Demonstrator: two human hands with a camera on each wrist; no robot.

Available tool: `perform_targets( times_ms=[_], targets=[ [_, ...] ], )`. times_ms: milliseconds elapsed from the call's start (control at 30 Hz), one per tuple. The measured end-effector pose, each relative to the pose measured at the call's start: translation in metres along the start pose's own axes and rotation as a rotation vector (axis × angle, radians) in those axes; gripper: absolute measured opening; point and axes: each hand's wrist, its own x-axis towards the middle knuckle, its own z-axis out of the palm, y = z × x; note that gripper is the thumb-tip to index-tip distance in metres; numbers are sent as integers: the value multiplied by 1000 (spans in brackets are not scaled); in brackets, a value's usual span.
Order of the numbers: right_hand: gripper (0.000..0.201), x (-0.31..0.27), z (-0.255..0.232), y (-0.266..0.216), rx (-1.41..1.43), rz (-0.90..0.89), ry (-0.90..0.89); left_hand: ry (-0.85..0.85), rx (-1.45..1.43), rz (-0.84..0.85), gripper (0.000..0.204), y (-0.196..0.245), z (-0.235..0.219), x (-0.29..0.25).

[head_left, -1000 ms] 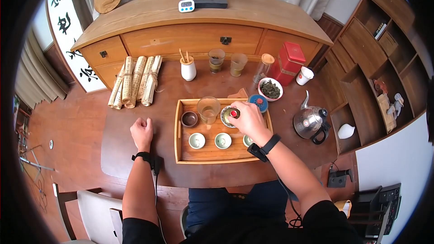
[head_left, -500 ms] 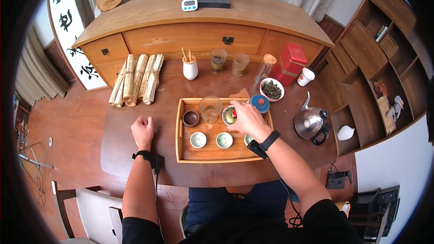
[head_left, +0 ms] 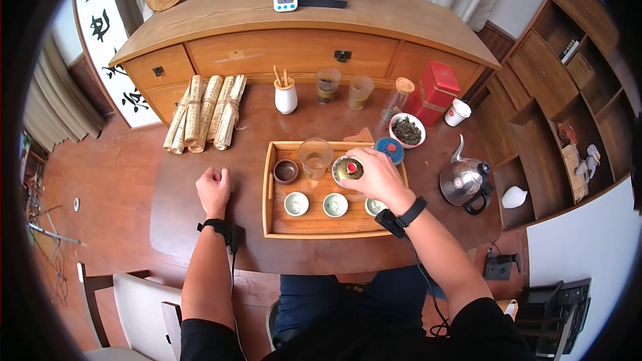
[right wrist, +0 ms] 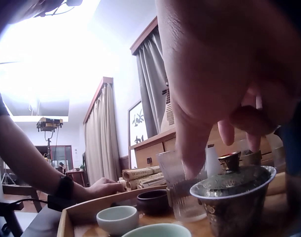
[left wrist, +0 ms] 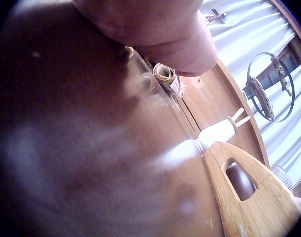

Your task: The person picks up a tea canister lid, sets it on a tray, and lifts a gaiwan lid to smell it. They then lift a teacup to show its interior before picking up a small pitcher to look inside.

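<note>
On the wooden tray (head_left: 321,234) sits a lidded gaiwan (right wrist: 234,202) with a patterned lid, a red-topped knob and a pale flared rim. My right hand (head_left: 378,177) arches over it from the right, fingers spread apart. The thumb points down by the near rim in the right wrist view, and other fingertips hang past the knob. My left hand (head_left: 214,190) rests on the table left of the tray, loosely curled and holding nothing. A glass pitcher (head_left: 315,155), a dark cup (head_left: 286,172) and pale green cups (head_left: 296,204) share the tray.
Right of the tray stands a steel kettle (head_left: 460,184). Behind it are a blue lid-like disc (head_left: 390,149), a bowl of tea leaves (head_left: 406,130) and a red tin (head_left: 438,90). Bamboo scrolls (head_left: 208,110) and a white tool holder (head_left: 286,99) lie at the back left.
The right hand's fingers have spread from over the knob to around the gaiwan, leaving the knob in plain sight. The left hand stays in place; the head view has shifted slightly.
</note>
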Motion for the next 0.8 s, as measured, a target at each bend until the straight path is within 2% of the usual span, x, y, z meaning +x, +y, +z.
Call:
perform_targets(
  times_ms=[67,100,167,267,500,567,800],
  targets=[
    [37,-3,2,4,25,-59,125,-4,13,7,43,-2,0,1],
    [37,-4,4,5,24,-56,128,-10,20,15,43,-2,1,1],
    [21,-5,6,7,-13,-58,117,-12,35,20,43,-4,2,1],
    [15,-4,10,11,-36,-74,119,-7,37,22,43,1,0,0],
    [14,-7,11,14,-8,-72,126,-11,48,15,43,0,0,1],
    [17,-8,12,12,27,-174,237,-6,38,18,43,-1,0,1],
    [22,-7,12,18,31,-130,173,-8,54,37,43,-5,2,3]
  ],
)
